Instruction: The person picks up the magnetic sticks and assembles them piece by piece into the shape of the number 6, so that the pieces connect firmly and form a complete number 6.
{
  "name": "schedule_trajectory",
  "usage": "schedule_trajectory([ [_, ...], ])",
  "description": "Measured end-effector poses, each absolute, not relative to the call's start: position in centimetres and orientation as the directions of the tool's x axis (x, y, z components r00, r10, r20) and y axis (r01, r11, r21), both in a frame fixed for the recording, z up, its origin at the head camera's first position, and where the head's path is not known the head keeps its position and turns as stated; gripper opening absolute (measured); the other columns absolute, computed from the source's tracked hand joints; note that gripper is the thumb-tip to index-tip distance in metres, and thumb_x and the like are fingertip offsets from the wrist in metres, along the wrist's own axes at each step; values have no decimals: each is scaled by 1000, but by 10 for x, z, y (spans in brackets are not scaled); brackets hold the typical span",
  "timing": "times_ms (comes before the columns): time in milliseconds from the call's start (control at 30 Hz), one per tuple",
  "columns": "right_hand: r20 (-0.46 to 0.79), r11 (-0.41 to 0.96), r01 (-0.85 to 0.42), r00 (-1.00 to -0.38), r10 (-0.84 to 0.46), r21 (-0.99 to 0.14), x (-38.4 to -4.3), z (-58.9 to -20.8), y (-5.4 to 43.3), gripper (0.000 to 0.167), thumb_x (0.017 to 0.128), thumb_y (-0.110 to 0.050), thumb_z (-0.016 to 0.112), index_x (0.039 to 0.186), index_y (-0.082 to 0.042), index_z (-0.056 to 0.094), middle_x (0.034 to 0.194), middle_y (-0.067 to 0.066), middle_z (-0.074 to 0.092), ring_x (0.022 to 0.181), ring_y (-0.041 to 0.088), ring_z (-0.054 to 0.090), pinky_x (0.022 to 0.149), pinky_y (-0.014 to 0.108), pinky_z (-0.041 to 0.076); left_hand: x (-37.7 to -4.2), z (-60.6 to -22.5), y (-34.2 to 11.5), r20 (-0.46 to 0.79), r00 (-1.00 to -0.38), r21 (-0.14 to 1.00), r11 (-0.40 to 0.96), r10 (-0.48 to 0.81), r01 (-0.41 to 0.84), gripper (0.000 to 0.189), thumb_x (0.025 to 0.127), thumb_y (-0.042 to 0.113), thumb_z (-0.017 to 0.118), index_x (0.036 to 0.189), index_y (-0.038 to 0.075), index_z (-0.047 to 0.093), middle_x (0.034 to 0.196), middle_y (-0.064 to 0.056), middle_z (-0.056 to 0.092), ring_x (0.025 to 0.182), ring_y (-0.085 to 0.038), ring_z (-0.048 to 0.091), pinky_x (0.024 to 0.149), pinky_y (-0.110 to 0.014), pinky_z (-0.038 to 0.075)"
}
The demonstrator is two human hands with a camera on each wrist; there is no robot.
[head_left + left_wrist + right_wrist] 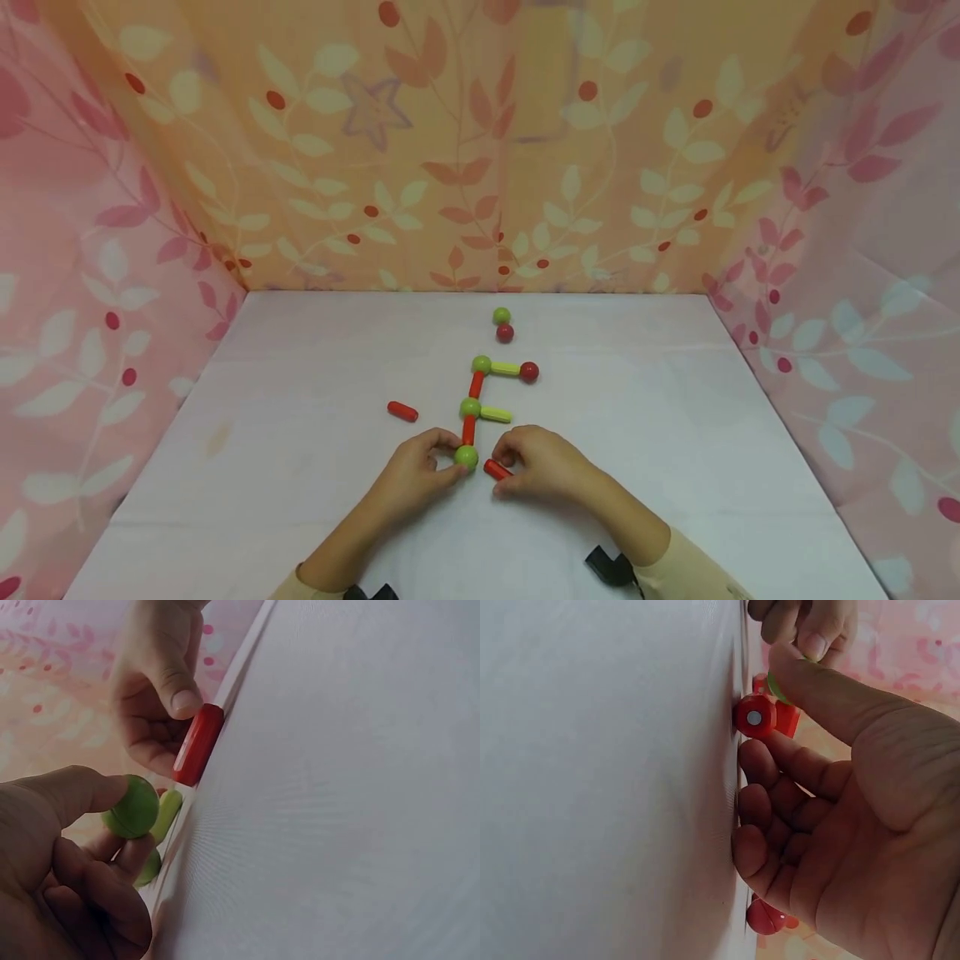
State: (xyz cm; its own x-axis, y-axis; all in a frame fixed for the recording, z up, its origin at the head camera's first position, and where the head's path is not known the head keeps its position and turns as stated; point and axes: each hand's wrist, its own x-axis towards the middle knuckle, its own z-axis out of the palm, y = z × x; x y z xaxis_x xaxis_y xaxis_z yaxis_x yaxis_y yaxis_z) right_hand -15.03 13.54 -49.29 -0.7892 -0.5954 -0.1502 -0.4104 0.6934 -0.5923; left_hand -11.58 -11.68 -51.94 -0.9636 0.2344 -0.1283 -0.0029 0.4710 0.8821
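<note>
On the white table stands a figure of green balls and red and yellow rods, all of them magnetic-looking pieces. My left hand (423, 468) pinches its nearest green ball (467, 457) between thumb and fingers, also plain in the left wrist view. A red rod (468, 431) joins that ball to the middle green ball (470, 407). Just to the right, my right hand (546, 465) is around a loose red rod (496, 469) lying on the table. Its thumb and index finger stand apart on either side of the rod, the other fingers loosely curled. A round silvery spot marks the rod's end (754, 718).
Another red rod (402, 411) lies left of the figure. A yellow rod (497, 414) sticks out rightward from the middle ball, and a red ball (529, 372) ends the top branch. Behind are a loose green ball (502, 316) and red ball (506, 333). Patterned cloth (480, 150) encloses the table.
</note>
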Motion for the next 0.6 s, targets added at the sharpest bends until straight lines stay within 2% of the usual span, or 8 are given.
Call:
schedule_trajectory([
  [100, -141, 695, -420, -791, -596, -583, -148, -493, 134, 31, 75, -36, 91, 97, -26, 71, 87, -17, 63, 85, 2, 57, 81, 28, 50, -116, -519, -117, -129, -963, 884, 467, 238, -3, 36, 86, 29, 84, 116, 20, 68, 102, 6, 68, 54, -8, 41, 45, -21, 35],
  [267, -108, 689, -456, -786, -609, -564, -146, -495, 134, 21, 79, -27, 88, 91, -25, 71, 81, -18, 62, 81, 4, 56, 76, 26, 49, -117, -520, -118, -150, -959, 878, 478, 240, -17, 36, 85, 30, 85, 115, 21, 67, 96, 4, 66, 54, -9, 42, 46, -22, 35],
  [600, -36, 668, -520, -774, -632, -532, -150, -496, 135, 12, 83, -25, 83, 93, -26, 75, 83, -19, 61, 81, 5, 53, 76, 25, 47, -119, -524, -118, -122, -961, 855, 518, 250, 26, 34, 85, 28, 85, 113, 22, 67, 99, 7, 66, 55, -9, 43, 47, -23, 37],
])
